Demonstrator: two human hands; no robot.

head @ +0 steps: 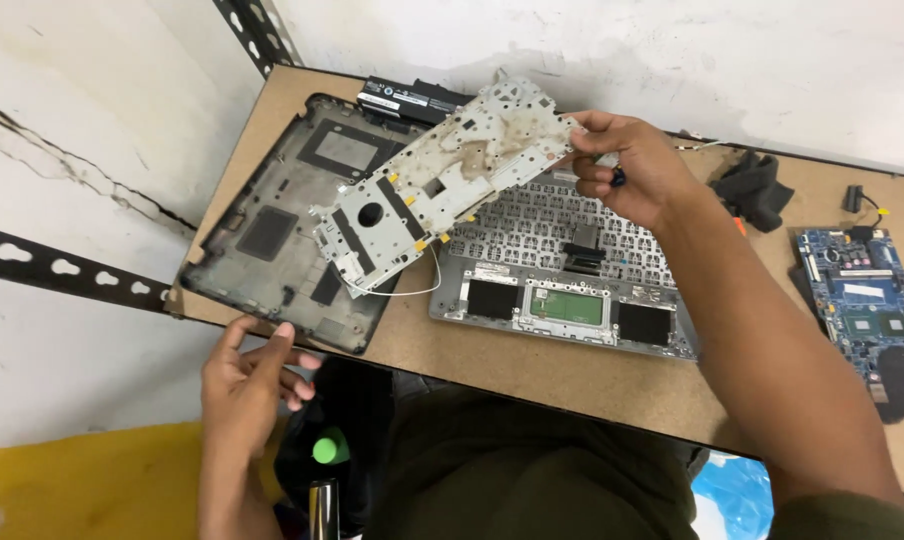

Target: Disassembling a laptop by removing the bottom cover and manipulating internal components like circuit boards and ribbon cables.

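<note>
Right hand (627, 165): grasps the stained metal keyboard plate (442, 185), upper centre, lifted above the palmrest (562, 290).
Left hand (247, 375): released, empty, lower left.

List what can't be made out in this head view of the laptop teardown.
- Upper keyboard underside: hidden by the stained metal plate held in the right hand.
- Small dark item in that hand's fingers: too small to identify.
- Black battery: partly behind the plate.
- Blue circuit board: parts too small, dark patch over its lower corner.
- Left hand: blurred.
</note>
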